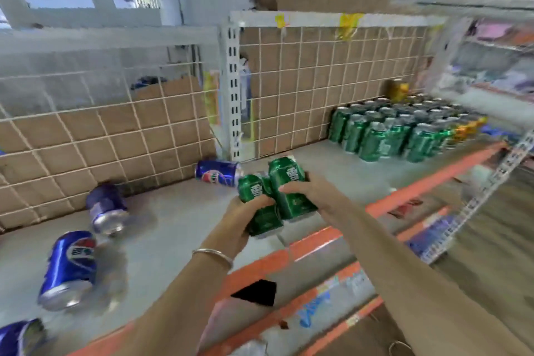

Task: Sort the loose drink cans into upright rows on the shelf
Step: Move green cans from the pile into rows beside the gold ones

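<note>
The left hand (241, 218) grasps a green can (253, 188) from below, fingers curled round its lower half; a thin bangle (213, 254) sits on that wrist. The right hand (313, 192) grasps a second green can (289, 179), thumb across the front and fingers round the far side. The two cans touch side by side, both tilted with their tops leaning toward the back. They are over the grey shelf (173, 225), near the middle of its orange front edge. Whether their bases touch the shelf I cannot tell.

Just behind them a blue can (218, 173) lies on its side at the back edge, at the foot of the slotted post (232, 89). Further left, near the back edge, a second blue can (107, 208) lies tipped over. A third blue can (69, 266) lies on its side toward the left end. A fourth blue can (17, 335) shows partly at the front left corner.

Toward the back right corner, upright green cans (375, 136) stand packed in rows, with orange cans (466, 127) at their right end. A wire grid (115, 136) backed by cardboard closes the back edge.
</note>
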### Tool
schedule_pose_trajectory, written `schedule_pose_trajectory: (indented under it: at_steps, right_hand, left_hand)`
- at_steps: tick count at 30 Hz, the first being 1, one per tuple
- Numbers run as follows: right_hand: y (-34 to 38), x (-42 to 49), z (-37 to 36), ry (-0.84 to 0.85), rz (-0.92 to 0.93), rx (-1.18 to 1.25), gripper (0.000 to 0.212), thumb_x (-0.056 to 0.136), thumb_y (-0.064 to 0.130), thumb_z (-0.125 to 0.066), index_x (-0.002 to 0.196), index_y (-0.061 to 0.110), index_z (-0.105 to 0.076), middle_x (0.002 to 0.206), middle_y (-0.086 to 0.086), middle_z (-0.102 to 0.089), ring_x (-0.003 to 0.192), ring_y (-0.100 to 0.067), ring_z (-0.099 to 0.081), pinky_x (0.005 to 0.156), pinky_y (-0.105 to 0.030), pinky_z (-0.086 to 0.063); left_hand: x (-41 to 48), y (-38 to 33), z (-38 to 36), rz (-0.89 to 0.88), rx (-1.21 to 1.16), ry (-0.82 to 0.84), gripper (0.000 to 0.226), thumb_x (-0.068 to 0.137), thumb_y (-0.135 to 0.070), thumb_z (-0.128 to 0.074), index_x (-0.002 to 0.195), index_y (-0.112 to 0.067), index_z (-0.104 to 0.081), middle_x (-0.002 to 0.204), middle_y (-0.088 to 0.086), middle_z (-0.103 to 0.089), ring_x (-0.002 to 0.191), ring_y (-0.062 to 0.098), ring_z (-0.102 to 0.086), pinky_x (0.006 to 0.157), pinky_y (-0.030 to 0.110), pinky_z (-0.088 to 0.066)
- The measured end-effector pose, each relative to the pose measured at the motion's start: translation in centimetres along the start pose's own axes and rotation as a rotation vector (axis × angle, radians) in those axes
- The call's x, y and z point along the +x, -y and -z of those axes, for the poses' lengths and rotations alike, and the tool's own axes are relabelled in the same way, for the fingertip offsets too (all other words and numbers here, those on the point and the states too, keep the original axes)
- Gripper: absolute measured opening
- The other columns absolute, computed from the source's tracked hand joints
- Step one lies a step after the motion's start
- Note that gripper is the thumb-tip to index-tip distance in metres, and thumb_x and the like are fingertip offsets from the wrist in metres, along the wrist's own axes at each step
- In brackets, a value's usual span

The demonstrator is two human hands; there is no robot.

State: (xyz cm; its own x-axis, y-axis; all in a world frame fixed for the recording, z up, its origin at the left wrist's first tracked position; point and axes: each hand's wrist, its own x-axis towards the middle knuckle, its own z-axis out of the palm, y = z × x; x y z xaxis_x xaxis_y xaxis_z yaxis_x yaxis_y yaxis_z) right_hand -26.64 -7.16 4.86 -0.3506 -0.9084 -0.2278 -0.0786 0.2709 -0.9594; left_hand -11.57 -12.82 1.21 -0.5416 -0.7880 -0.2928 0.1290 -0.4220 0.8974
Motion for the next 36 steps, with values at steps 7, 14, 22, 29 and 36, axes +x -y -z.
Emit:
schedule_pose_trajectory:
  at_steps: [7, 14, 22, 29, 36]
  right_hand:
    - [-5.4, -2.8, 17.1, -0.226, -0.042, 0.033, 0.049, 0.064, 0.025, -0.081, 0.107, 0.007, -0.066, 0.098, -0.016, -0.072, 0.086, -0.028, -0.070, 0.075, -0.038, -0.058]
    - [-7.2, -1.2, 26.6, -0.290, -0.037, 0.072, 0.053, 0.061, 0.031, -0.083, 0.107, 0.010, -0.064, 0.097, -0.010, -0.071, 0.089, -0.024, -0.068, 0.076, -0.034, -0.054]
    - [-7.6, 7.3, 32.8, -0.283, -0.040, 0.070, 0.049, 0.064, 0.022, -0.086, 0.105, 0.018, -0.059, 0.101, -0.003, -0.070, 0.096, -0.022, -0.065, 0.094, -0.042, -0.050]
    - [-8.5, 13.1, 35.8, -0.324, 0.001, 0.056, 0.077, 0.051, 0.020, -0.090, 0.118, 0.018, -0.054, 0.118, -0.007, -0.063, 0.108, -0.025, -0.060, 0.098, -0.046, -0.048]
    - [-11.1, 14.8, 37.6, -0.334, 0.158, -0.327, 0.076, 0.058, 0.033, -0.087, 0.126, 0.024, -0.053, 0.124, -0.001, -0.059, 0.116, -0.021, -0.054, 0.102, -0.040, -0.044]
  left_hand:
    - [2.8, 5.2, -17.0, 0.044, 0.054, 0.170, 0.014, 0.082, 0.007, -0.060, 0.091, -0.002, -0.065, 0.073, 0.015, -0.072, 0.064, 0.024, -0.070, 0.061, 0.037, -0.060]
    - [7.3, 7.0, -25.9, 0.029, 0.123, 0.181, 0.029, 0.077, 0.006, -0.065, 0.106, 0.007, -0.062, 0.103, 0.029, -0.066, 0.087, 0.035, -0.066, 0.076, 0.042, -0.058]
    - [17.1, 7.4, -30.1, -0.026, 0.135, 0.068, 0.083, 0.041, -0.011, -0.087, 0.116, -0.004, -0.052, 0.112, 0.019, -0.065, 0.098, 0.031, -0.067, 0.081, 0.046, -0.057]
    - [22.4, 7.8, -33.0, -0.092, 0.172, -0.072, 0.057, 0.057, 0.010, -0.081, 0.094, -0.022, -0.052, 0.099, 0.005, -0.065, 0.091, 0.022, -0.063, 0.076, 0.034, -0.052]
    - [22.3, 11.7, -34.6, -0.253, 0.558, -0.234, 0.098, 0.055, -0.034, -0.085, 0.138, -0.020, -0.035, 0.127, 0.010, -0.046, 0.117, 0.021, -0.046, 0.103, 0.042, -0.042]
